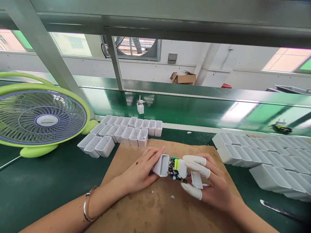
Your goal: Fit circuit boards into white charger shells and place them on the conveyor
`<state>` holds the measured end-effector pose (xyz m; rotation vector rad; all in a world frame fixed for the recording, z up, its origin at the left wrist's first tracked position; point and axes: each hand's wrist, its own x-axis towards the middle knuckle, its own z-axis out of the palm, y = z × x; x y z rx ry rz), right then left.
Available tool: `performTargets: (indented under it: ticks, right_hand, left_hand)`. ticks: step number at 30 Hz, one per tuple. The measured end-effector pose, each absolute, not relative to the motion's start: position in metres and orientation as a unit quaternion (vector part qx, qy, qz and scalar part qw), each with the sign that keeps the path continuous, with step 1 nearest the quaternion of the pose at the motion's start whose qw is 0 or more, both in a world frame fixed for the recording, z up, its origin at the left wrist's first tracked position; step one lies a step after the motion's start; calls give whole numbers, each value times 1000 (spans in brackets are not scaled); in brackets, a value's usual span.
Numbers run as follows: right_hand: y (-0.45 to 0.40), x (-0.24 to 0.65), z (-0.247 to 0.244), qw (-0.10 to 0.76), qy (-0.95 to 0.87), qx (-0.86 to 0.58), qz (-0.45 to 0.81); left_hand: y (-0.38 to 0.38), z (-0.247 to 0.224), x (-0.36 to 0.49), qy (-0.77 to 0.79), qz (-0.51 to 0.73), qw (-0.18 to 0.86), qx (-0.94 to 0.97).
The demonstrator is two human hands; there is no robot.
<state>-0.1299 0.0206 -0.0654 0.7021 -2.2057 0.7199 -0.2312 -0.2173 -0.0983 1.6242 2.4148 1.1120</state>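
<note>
My left hand [143, 168] is closed around a white plastic case [161, 165] whose open end faces right. Just right of that opening is a green circuit board [175, 169] with a yellow-wrapped part and a white block. My right hand [209, 181] grips the board's right end between fingers covered by white finger cots. A white plug cap [196, 180] with metal pins hangs beside the board, under my right fingers. Both hands are above a brown cardboard sheet [155, 210], where small white scraps lie.
Rows of white cases [104, 146] stand at the back left, more cases [269, 179] at the right. A green fan [46, 118] is at the left, a metal blade [277, 208] at the right. A plug unit [140, 107] and a board [282, 127] lie on the green belt [184, 111].
</note>
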Motion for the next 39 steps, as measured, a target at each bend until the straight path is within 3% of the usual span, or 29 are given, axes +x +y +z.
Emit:
performTargets:
  ticks: [13, 39]
  right_hand:
    - [11, -127, -75, 354, -853, 297, 243]
    - [12, -127, -77, 361, -864, 292, 197]
  left_hand:
    - [-217, -98, -230, 763, 305, -70, 566]
    - [-218, -97, -230, 761, 301, -60, 571]
